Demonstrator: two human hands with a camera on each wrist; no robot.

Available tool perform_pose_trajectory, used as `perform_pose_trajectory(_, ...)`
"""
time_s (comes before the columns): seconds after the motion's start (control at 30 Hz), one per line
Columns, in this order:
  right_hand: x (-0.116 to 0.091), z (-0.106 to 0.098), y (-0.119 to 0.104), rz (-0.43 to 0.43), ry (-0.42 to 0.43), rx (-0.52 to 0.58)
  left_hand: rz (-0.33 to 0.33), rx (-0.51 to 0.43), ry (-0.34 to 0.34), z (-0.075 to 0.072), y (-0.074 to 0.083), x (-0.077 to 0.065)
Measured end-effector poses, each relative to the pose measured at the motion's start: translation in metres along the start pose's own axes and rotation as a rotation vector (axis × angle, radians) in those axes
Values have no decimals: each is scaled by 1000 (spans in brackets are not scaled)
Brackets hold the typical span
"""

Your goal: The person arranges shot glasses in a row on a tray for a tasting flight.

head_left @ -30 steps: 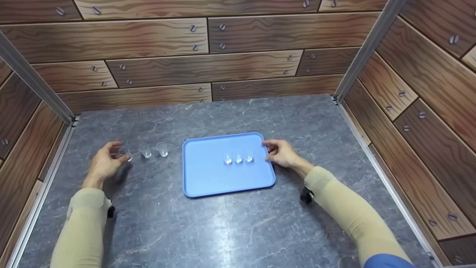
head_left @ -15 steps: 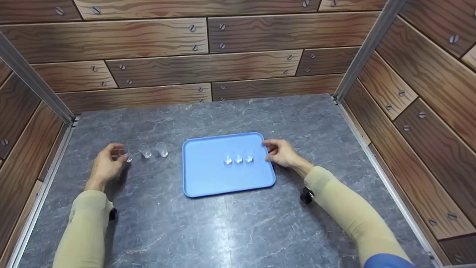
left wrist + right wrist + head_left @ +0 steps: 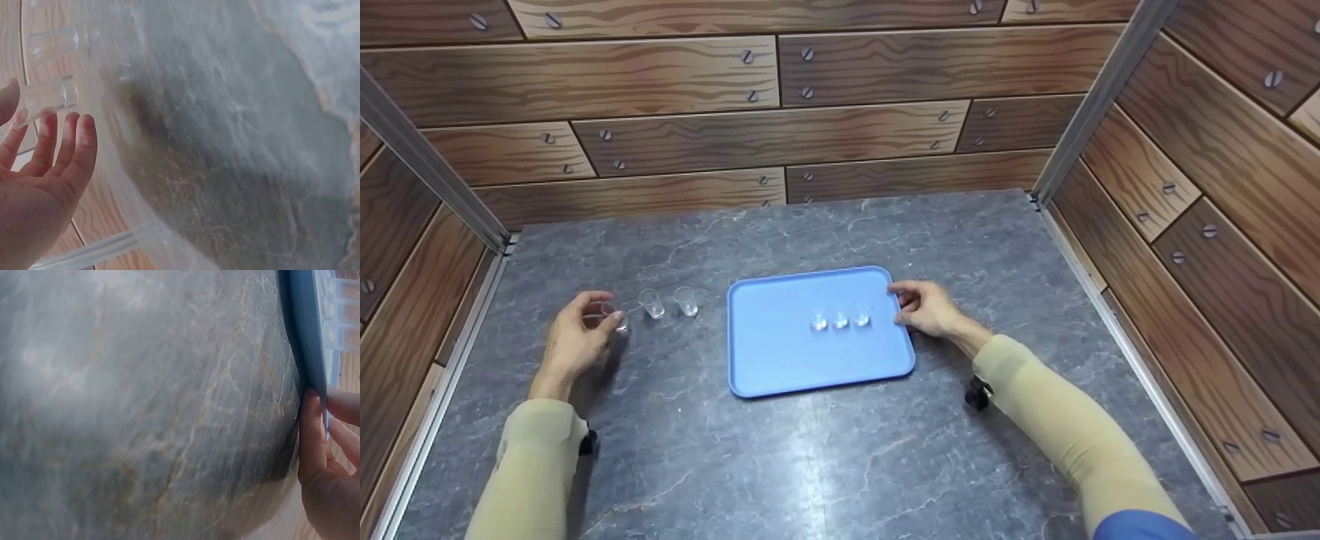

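Note:
My left hand (image 3: 574, 335) has its thumb and fingers curled around a small clear cup (image 3: 53, 97), the leftmost of a row on the table. Two similar clear cups, a middle one (image 3: 653, 305) and a right one (image 3: 687, 301), stand beside it. At the centre lies a blue tray (image 3: 772, 349). My right hand (image 3: 930, 309) grips its right rim, with the thumb on one side and fingers on the other in the right wrist view. Three more clear cups (image 3: 841, 321) stand in a row on the tray's right half.
The grey marbled tabletop (image 3: 810, 457) lies under everything. Wood-patterned walls (image 3: 690, 75) enclose it at the back and sides, with metal corner posts (image 3: 1080, 105) at the rear.
My left hand has shifted slightly right and towards me, its thumb and fingers now around the leftmost cup. The right hand, tray and other cups have stayed in place.

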State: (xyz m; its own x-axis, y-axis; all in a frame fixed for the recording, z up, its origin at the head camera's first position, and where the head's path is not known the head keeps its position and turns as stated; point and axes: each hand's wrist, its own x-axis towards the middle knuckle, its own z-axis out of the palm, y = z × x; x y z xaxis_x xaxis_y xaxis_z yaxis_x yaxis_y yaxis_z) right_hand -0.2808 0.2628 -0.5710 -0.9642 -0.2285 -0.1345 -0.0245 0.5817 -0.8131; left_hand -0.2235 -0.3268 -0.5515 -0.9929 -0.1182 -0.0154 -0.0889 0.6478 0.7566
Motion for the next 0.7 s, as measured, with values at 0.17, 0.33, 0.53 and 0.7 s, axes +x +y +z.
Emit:
perform_pose_trajectory(0.17,-1,-1,0,4,1,-23,21,-13,-5,1,11,-2)
perform_pose_trajectory(0.33,-1,-1,0,1,2,-28,77,-21,-12,6,23,-3)
perform_pose_trajectory(0.53,0,0,1,-20,0,-19,130,-75,-27,16,41,-5)
perform_pose_trajectory(0.7,0,0,2,-14,6,-13,159,-109,-64,27,57,-7)
